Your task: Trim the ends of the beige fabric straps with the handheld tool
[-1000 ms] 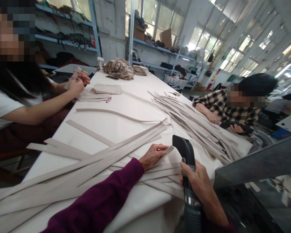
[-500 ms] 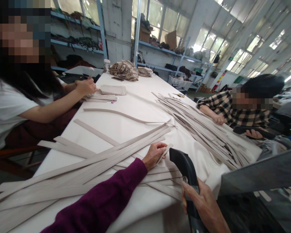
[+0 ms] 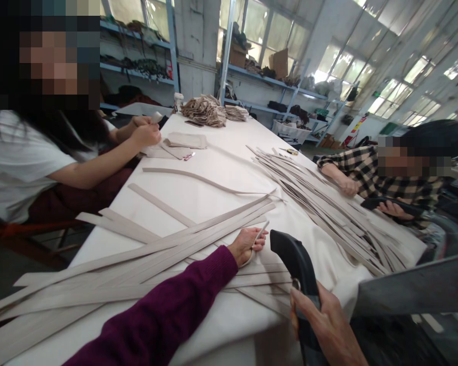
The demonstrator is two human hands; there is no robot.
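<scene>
In front of me, my left hand (image 3: 248, 245), in a purple sleeve, is closed on a narrow beige strip (image 3: 262, 232). The strip's end stands up edge-on between thumb and fingers. My right hand (image 3: 324, 319) is wrapped around a black curved hand tool (image 3: 295, 254) with a blunt nozzle; its exact kind does not show. That nozzle points up and left, a small gap away from the strip. Under and beside my left forearm, long flat beige strips (image 3: 168, 246) lie crossed over one another on the white-covered table (image 3: 221, 152).
On the right lies a long bundle of strips (image 3: 320, 208); a co-worker in a checked shirt (image 3: 366, 162) holds a similar black tool. Another person's hands (image 3: 148, 133) hold something pale at the left. Folded beige pieces (image 3: 204, 111) are piled at the far end. A metal bar (image 3: 412, 284) juts in right.
My left hand has turned the strip from slanting to nearly edge-on. The black tool stays close by in my right hand. The whole view has shifted slightly.
</scene>
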